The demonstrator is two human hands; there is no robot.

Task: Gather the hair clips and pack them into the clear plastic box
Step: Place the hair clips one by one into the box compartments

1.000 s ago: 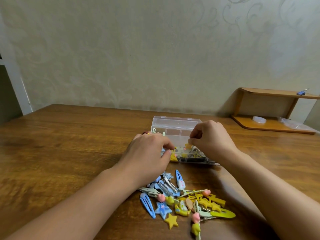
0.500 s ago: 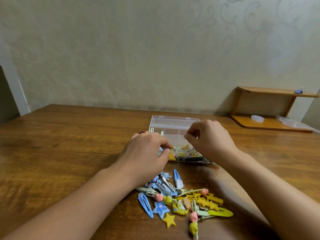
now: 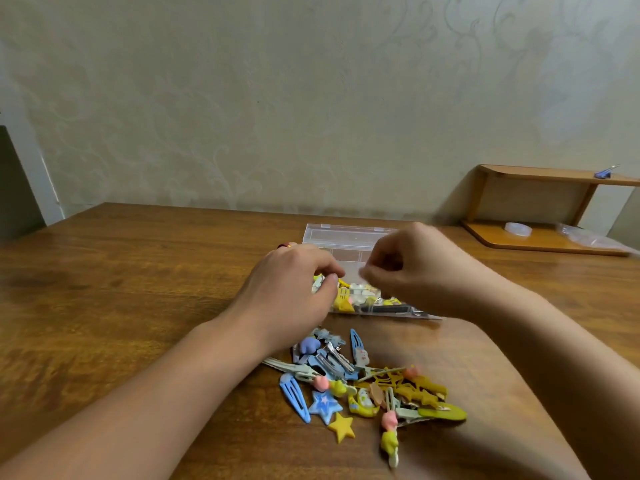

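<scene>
Loose clips (nearside), shelf behind box

One clear plastic box is seen on one wooden table, and two hands are counted, a left hand and a right hand. Roughly twenty loose hair clips are heaped near the box; an exact count cannot be made. One wooden shelf is seen.

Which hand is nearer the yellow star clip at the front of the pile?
Left. The left hand is above the pile's far-left edge; the right hand is over the clear plastic box, farther from the yellow star clip.
</scene>
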